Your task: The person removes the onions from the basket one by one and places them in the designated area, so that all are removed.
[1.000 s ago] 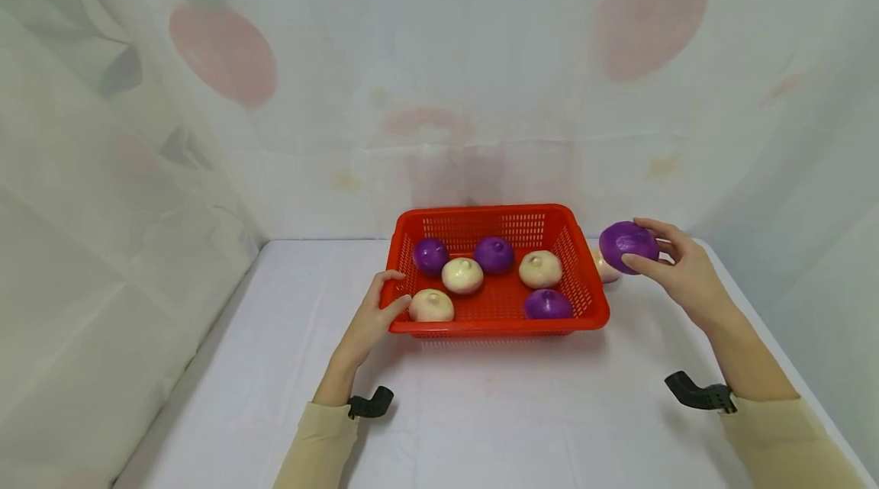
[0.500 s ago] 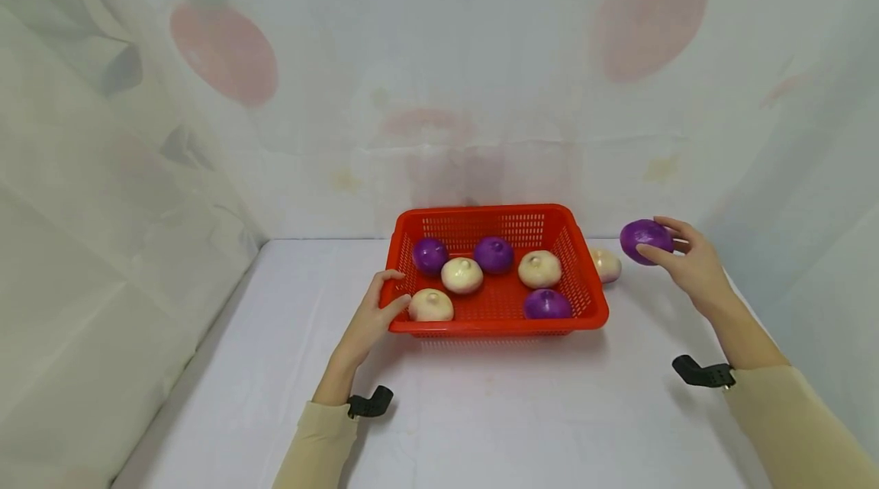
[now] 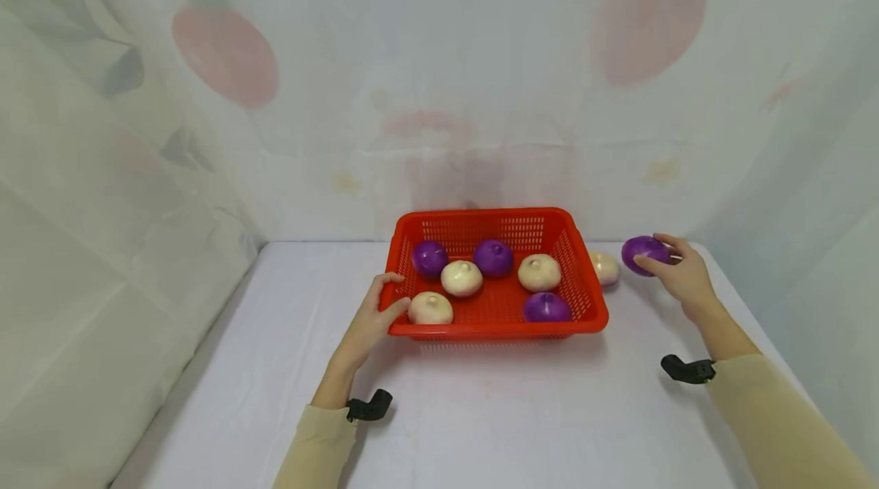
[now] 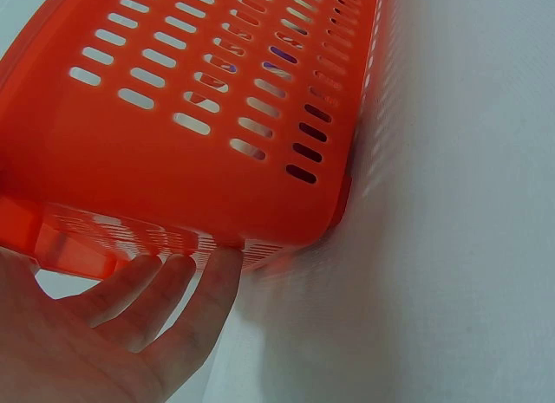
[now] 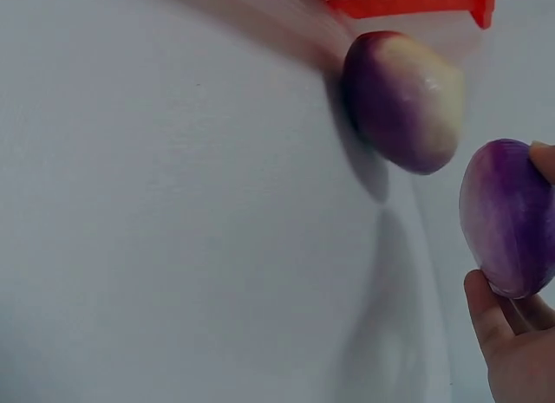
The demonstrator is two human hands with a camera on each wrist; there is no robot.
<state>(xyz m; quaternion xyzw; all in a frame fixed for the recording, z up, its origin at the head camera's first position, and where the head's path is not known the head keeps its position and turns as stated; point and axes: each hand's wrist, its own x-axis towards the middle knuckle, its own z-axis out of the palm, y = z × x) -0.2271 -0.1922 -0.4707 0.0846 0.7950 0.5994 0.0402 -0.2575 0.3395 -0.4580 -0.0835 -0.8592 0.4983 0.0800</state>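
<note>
My right hand (image 3: 688,283) holds a purple-and-white turnip (image 3: 644,254) by its sides, purple side up, over the right end of the table. In the right wrist view this turnip (image 5: 505,219) looks raised off the cloth. Near it, a pale-topped turnip (image 3: 606,269) lies on the table, just right of the red plastic basket (image 3: 497,329). My left hand (image 3: 365,321) grips the basket's left front corner, thumb at the rim; the left wrist view has its fingers (image 4: 204,303) against the outer wall. Inside are several turnips, some purple side up (image 3: 493,257), others pale side up (image 3: 462,278).
A white cloth covers the table (image 3: 481,420). Printed curtain-like sheets (image 3: 439,77) hang behind it and at both sides. The table's right edge runs close by my right forearm (image 3: 717,329).
My right hand has carried the purple turnip rightward, away from the basket, then lowered it slightly. The pale turnip beside the basket shows more now. My left hand stays put.
</note>
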